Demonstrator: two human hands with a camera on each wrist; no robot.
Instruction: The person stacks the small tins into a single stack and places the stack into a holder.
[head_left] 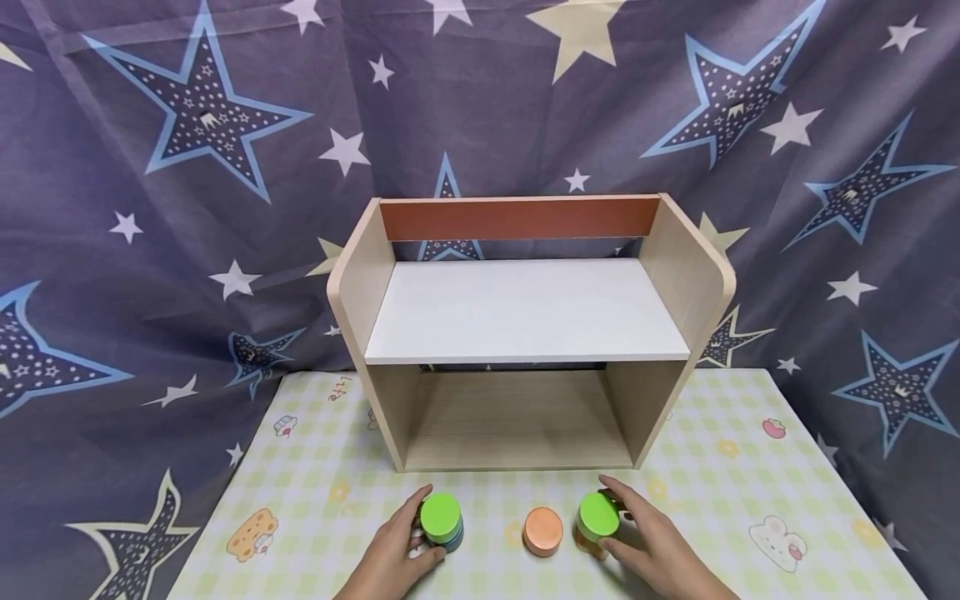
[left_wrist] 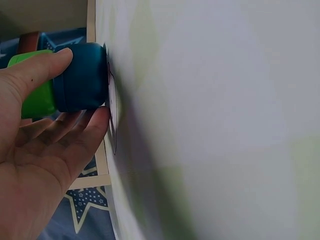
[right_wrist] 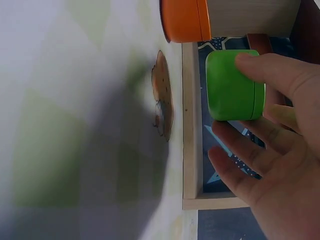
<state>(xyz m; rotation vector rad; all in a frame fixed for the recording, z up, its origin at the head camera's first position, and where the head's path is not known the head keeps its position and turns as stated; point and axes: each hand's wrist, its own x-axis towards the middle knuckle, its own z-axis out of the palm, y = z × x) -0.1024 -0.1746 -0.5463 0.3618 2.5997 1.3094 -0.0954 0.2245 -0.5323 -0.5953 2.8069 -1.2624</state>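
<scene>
My left hand (head_left: 393,546) holds a stack of two small round containers, a green one (head_left: 441,515) on top of a blue one (left_wrist: 82,82). In the left wrist view the thumb lies on the blue container's side, with the fingers curved round its other side. The blue container's base is right at the tablecloth. My right hand (head_left: 656,542) pinches a second green container (right_wrist: 230,85) between thumb and fingers, and a gap shows between it and the table. Between the hands an orange round container (head_left: 543,531) stands on the cloth.
Behind the containers stands a two-level wooden shelf unit (head_left: 693,275) with a white upper board (head_left: 525,308) and a brown back rail (head_left: 517,218). A green checked tablecloth (head_left: 300,483) with cartoon prints covers the table. A dark star-patterned curtain (head_left: 495,108) hangs behind and at both sides.
</scene>
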